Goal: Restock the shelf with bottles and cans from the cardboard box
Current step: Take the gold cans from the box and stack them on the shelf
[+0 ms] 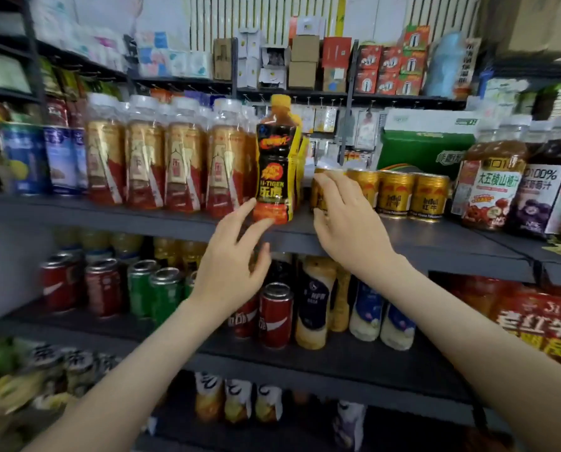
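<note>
Our left grip (236, 259) reaches up with fingers spread and loose, index fingertip and thumb touching the base of the tall black-and-yellow plastic drink bottle (274, 164). That bottle stands upright at the front edge of the dark grey metal shelf (109, 215). Our right grip (347, 223) curls round the short gold metal can (316, 197), fingers over its front and thumb low at its side. This can sits on the same shelf, just beside the bottle, at the left end of a row of matching gold cans (412, 195). Clear bottles with gold-and-red labels (165, 158) stand left of the black-and-yellow one.
</note>
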